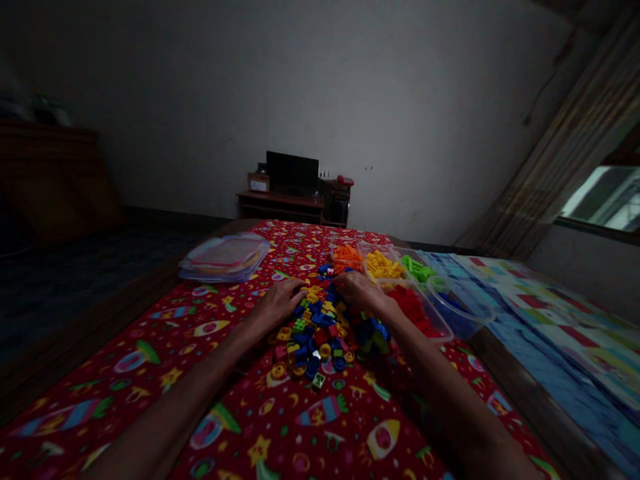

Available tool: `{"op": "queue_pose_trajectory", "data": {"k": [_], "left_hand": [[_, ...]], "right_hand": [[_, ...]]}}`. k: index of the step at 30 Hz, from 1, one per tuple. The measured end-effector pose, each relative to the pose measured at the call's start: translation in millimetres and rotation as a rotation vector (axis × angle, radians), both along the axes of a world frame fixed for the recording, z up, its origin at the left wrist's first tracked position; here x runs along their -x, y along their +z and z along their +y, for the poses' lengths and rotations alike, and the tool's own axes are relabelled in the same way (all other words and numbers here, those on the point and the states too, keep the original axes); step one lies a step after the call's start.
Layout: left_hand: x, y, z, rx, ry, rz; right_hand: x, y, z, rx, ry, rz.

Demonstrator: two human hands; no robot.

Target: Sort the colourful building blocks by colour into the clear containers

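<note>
A mixed pile of toy building blocks (pixel 320 327) in blue, yellow, red and green lies on the red patterned cloth (pixel 260 427). My left hand (pixel 284 298) rests at the pile's left edge, its fingers slightly bent and apart, touching yellow blocks, with nothing seen held. At the far right of the pile is my right hand (pixel 361 291), bent downward over the blocks; its fingertips are partly hidden. Just beyond it stand clear boxes of orange blocks (pixel 347 253), yellow blocks (pixel 384 265) and green blocks (pixel 417 269). Red blocks (pixel 411 308) fill a nearer box beside my right wrist.
Stacked clear plastic lids (pixel 225 257) lie at the left of the table. A round-cornered clear tub (pixel 463 310) with blue blocks stands at the right edge, by a bed (pixel 545 353). A monitor (pixel 293 173) stands on a low desk against the wall.
</note>
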State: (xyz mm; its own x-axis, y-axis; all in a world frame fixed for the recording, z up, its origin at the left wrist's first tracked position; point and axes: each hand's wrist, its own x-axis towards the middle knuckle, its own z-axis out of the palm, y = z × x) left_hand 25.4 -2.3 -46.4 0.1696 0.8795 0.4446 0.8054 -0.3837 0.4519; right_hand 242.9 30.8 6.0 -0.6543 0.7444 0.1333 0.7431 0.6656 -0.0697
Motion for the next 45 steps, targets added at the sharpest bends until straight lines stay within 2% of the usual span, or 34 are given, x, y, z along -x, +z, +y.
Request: {"op": "queue_pose_trajectory", "data": {"k": [4,10,16,20,27,31,34,40,45], "left_hand": [[-7.5,2.2,-0.9,0.030,-0.047,-0.041],[-9.8,-4.5,1.9,0.013,-0.084,-0.001],[-10.7,-2.6,1.9,-0.049,-0.091,0.021],[-7.4,0.0,2.8,-0.074,-0.106,0.070],[-10.8,5.3,-3.8,-0.107,-0.140,0.279],[-16.5,8.1,-10.8,-0.024,-0.135,0.344],[-16.9,10.7,-12.7,0.031,-0.136,0.342],[-15.6,20.6,-12.2,0.056,-0.090,0.296],[-17.2,29.5,-14.5,0.073,-0.023,0.126]], "right_hand": [[2.7,-7.3,-10.3,0.005,0.042,0.038],[0.3,-15.4,-10.1,-0.033,-0.013,0.033],[-0.2,-23.2,-14.7,-0.064,0.091,-0.026],[2.8,-27.6,-15.3,-0.103,0.077,-0.039],[-3.2,-17.2,-16.9,-0.114,0.014,0.015],[-5.1,-10.7,-17.5,-0.140,-0.040,0.053],[-1.7,-14.9,-17.0,-0.141,-0.023,0.129],[11.1,-30.4,-22.9,-0.121,0.163,0.173],[11.2,-24.0,-20.4,0.016,0.152,0.193]]}}
